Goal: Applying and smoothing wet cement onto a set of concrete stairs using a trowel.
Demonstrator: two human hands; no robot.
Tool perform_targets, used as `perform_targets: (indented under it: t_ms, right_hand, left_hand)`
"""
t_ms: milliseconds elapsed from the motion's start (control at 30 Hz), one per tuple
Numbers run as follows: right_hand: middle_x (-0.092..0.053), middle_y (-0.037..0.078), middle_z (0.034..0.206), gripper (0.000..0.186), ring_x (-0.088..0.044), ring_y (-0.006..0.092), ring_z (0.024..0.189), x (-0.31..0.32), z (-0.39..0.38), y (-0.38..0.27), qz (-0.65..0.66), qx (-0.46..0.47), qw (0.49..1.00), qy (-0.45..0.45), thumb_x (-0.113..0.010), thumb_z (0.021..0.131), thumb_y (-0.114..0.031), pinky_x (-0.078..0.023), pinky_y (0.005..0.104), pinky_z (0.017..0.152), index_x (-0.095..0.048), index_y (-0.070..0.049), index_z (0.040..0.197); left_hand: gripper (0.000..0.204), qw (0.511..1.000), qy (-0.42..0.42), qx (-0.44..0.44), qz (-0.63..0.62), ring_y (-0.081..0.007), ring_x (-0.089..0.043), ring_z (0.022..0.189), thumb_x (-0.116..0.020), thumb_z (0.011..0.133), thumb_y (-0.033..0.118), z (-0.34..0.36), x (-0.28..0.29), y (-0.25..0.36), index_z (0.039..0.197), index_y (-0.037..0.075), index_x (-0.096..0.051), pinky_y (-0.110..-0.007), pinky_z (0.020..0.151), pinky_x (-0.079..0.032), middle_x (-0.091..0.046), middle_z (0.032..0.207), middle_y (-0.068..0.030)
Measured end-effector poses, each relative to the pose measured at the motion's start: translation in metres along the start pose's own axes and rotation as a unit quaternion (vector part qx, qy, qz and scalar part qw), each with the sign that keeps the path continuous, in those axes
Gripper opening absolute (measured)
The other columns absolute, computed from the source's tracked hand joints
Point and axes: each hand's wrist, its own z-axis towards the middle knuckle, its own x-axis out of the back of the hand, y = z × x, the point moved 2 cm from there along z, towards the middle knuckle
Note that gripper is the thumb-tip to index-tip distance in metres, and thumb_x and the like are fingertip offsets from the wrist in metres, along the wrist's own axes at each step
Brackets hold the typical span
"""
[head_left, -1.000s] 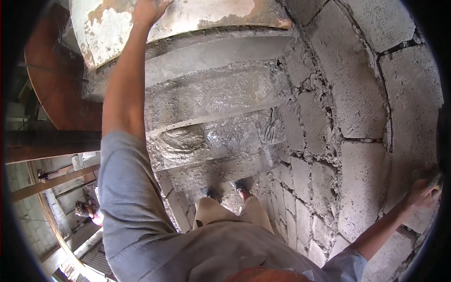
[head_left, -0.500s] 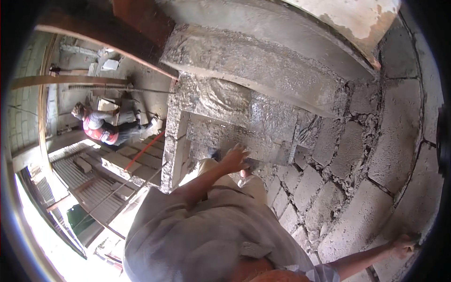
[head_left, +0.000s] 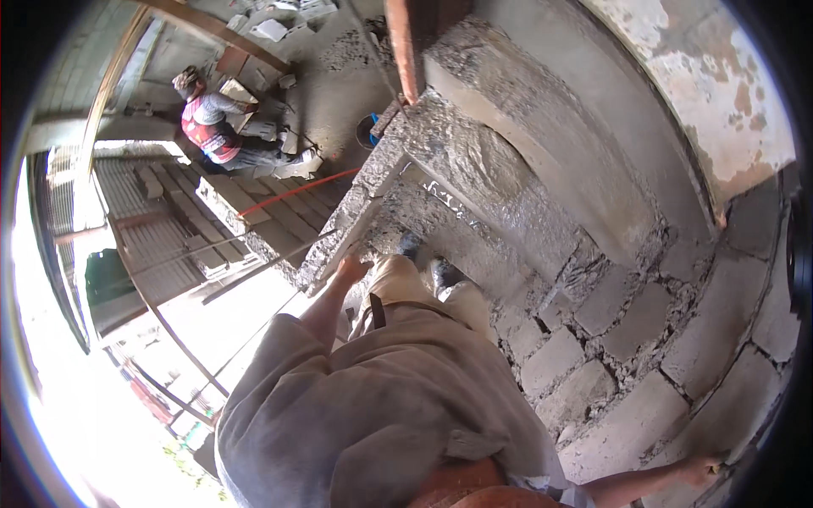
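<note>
My left hand point(head_left: 351, 269) is low beside my leg, against the inner side of a low concrete block wall point(head_left: 371, 190); its fingers are too small and blurred to make out. Out to the far right, my right hand point(head_left: 701, 471) rests at the mortared block wall point(head_left: 631, 415). Its fingers look curled, and what they grip, if anything, is hidden. My dark shoes point(head_left: 445, 274) stand on a rough concrete step point(head_left: 474, 241), below a wet cement step point(head_left: 487, 173).
A co-worker point(head_left: 212, 127) sits at upper left, holding a pale flat piece. Nearby are stacked blocks point(head_left: 229, 207), a red bar point(head_left: 296, 193), a blue-rimmed bucket point(head_left: 367, 131) and a corrugated sheet point(head_left: 140, 199). A reddish post point(head_left: 402, 51) rises by the higher step.
My left hand has moved from above the wet step leftward and down to the low wall. My view has turned, bringing the bucket into sight. The right hand stays at the block wall.
</note>
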Motion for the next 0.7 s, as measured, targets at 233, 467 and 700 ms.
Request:
perform_targets:
  t_ms: [233, 467, 700]
  right_hand:
    - [-0.061, 0.015, 0.064, 0.03, -0.059, 0.0312, 0.057, 0.023, 0.007, 0.006, 0.045, 0.068, 0.997, 0.013, -0.054, 0.083, -0.031, -0.045, 0.0421, 0.052, -0.061, -0.004, 0.072]
    - [-0.062, 0.022, 0.075, 0.026, -0.06, 0.0358, 0.066, 0.037, -0.152, -0.091, 0.169, -0.043, 0.948, -0.266, -0.051, 0.081, -0.021, -0.045, 0.0461, 0.058, -0.062, 0.002, 0.087]
    - [-0.057, 0.024, 0.067, 0.019, -0.054, 0.0411, 0.059, 0.123, -0.397, -0.217, 0.324, 0.189, 0.74, -0.559, -0.062, 0.08, -0.017, -0.043, 0.0448, 0.055, -0.055, 0.0, 0.077]
  left_hand:
    - [0.07, 0.985, -0.102, 0.138, -0.024, -0.03, -0.055, 0.113, -0.075, 0.071, 0.037, -0.073, 0.005, 0.005, 0.125, -0.002, -0.052, -0.041, 0.091, -0.045, -0.056, 0.123, -0.0223]
    - [0.046, 0.991, -0.041, -0.116, 0.047, -0.0247, -0.063, 0.09, -0.066, 0.079, 0.037, -0.021, 0.016, 0.039, 0.107, 0.001, -0.064, -0.038, 0.077, -0.049, -0.067, 0.093, -0.0184]
    - [0.057, 0.963, -0.029, 0.067, -0.258, -0.0261, -0.061, 0.089, -0.061, 0.086, 0.035, -0.093, 0.082, 0.179, 0.132, 0.004, -0.047, -0.041, 0.082, -0.046, -0.063, 0.11, -0.011]
